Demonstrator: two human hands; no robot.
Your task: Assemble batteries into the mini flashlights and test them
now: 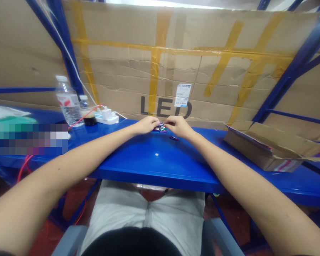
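Observation:
Both my arms reach far forward over a blue metal table [154, 163]. My left hand [147, 124] and my right hand [179, 126] meet near the table's far edge, fingers curled in a pinch around a little cluster of small coloured clips [160, 127], purple and blue. Exactly which piece each hand grips is too small to tell. One more small purple clip [173, 138] lies loose on the table just in front of my right hand.
A taped cardboard sheet marked LED [165, 106] stands behind the table. At the left are a water bottle [67, 101], a small dark-filled bottle [88, 113], a white power strip [106, 116] with red and white cables. An open cardboard box [269, 147] lies at right.

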